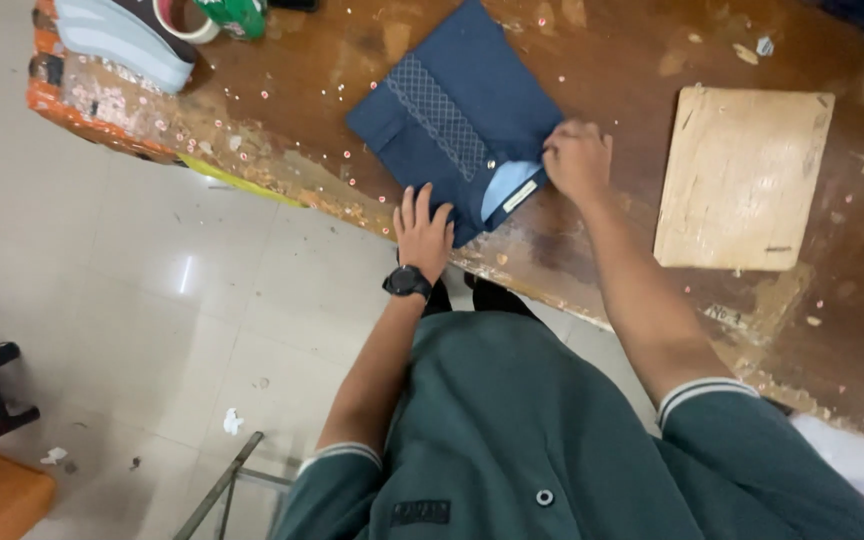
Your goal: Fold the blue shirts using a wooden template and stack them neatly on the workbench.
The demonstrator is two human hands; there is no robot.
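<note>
We see a small pale rectangular label (pixel 519 195) at the light blue collar of the folded navy garment (pixel 452 110), near the table's front edge. A green package (pixel 235 15) stands at the table's far corner, cut off by the frame.

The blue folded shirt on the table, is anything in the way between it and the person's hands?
No, nothing visible is. The left hand lies flat on the near corner of the blue folded shirt, and the right hand presses its right edge near the collar. Both touch it directly.
</note>
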